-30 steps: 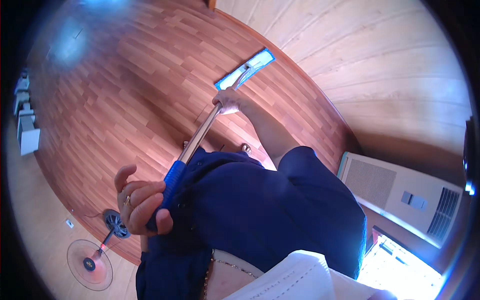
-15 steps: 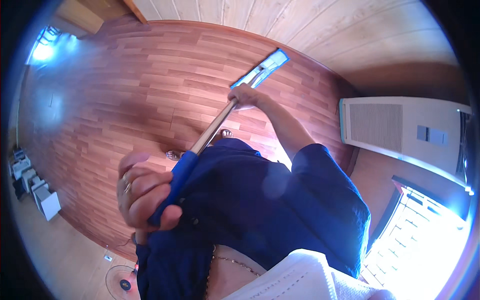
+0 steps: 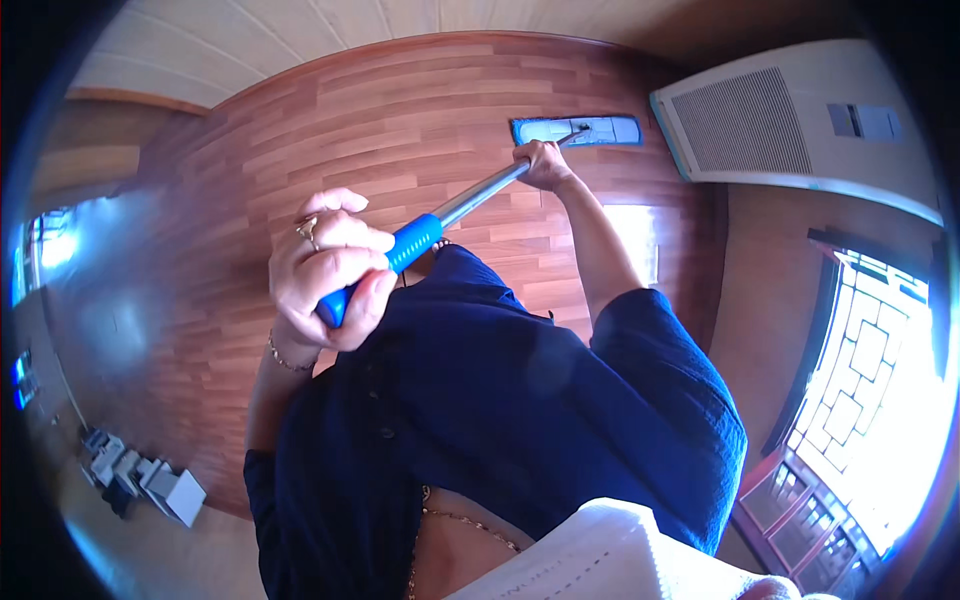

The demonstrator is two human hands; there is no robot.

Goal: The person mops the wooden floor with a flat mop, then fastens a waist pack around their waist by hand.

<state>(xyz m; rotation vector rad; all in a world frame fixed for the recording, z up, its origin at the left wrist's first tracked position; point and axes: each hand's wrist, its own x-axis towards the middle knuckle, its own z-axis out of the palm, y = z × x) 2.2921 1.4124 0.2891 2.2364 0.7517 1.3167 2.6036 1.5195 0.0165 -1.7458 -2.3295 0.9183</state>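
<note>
A flat mop runs slantwise across the view, its metal pole point(image 3: 484, 196) rising from the floor toward me. My left hand point(image 3: 335, 262), with a ring on one finger, is closed round the blue grip point(image 3: 413, 243) at the top end. Farther down, my right hand point(image 3: 541, 165) is wrapped round the pole with the arm stretched out. The wide mop head point(image 3: 612, 130), pale with a blue fringe, lies flat on the wood-look floor point(image 3: 390, 115), just beyond the right hand.
A tall white floor-standing air conditioner point(image 3: 790, 125) stands right of the mop head. A pale panelled wall point(image 3: 230, 50) borders the floor's far side. At right is a bright latticed window point(image 3: 860, 370). White boxy items point(image 3: 150, 485) sit at the lower left.
The mop head has moved right, closer to the air conditioner, and turned to lie nearly crosswise. Both hands have kept hold; the left has gone farther away and the right has shifted right.
</note>
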